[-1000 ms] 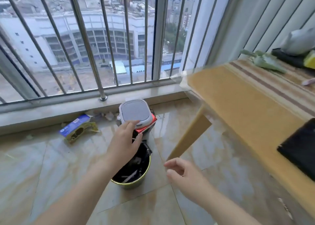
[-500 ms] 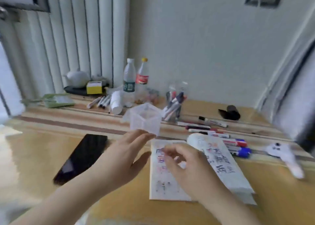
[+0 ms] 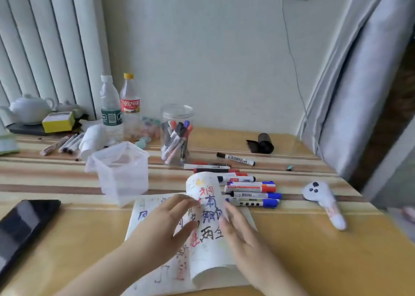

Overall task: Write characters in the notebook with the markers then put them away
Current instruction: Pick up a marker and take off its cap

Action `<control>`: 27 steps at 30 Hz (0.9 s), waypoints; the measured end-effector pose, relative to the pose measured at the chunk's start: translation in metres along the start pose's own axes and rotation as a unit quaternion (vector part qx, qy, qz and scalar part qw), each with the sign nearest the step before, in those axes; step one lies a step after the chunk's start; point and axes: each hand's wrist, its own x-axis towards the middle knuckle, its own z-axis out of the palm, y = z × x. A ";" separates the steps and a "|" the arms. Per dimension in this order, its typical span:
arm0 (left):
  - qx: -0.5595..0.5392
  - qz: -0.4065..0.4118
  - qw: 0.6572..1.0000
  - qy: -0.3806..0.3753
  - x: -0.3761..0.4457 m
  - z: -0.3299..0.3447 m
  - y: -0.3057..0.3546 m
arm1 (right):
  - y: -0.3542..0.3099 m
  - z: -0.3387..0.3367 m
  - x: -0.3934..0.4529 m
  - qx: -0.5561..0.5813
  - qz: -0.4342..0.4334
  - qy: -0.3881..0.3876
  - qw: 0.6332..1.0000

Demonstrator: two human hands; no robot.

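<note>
Since the earlier frame, both hands have been lowered onto the open white notebook [image 3: 202, 239] covered in coloured characters: the left hand [image 3: 166, 226] and right hand [image 3: 238, 233], fingers released, are pressed against its curled page on the yellow desk [image 3: 314, 250]; capped markers [image 3: 251, 194] are laid just beyond.

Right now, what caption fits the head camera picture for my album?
Both hands, left hand and right hand, turn a scribbled notebook page beside loose markers.

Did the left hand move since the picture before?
Yes. The left hand went from above the notebook's top edge down onto its page.
</note>
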 end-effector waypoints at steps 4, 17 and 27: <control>0.010 -0.014 0.999 0.045 0.004 -0.022 -0.011 | -0.010 0.026 0.015 0.071 -0.056 -0.069 0.993; 0.049 -0.042 0.997 -0.048 -0.011 -0.016 -0.049 | -0.005 0.048 0.041 -0.108 -0.098 -0.102 0.984; 0.049 -0.006 0.997 -0.051 0.029 0.012 -0.041 | 0.047 -0.051 0.093 -0.461 -0.029 0.123 0.879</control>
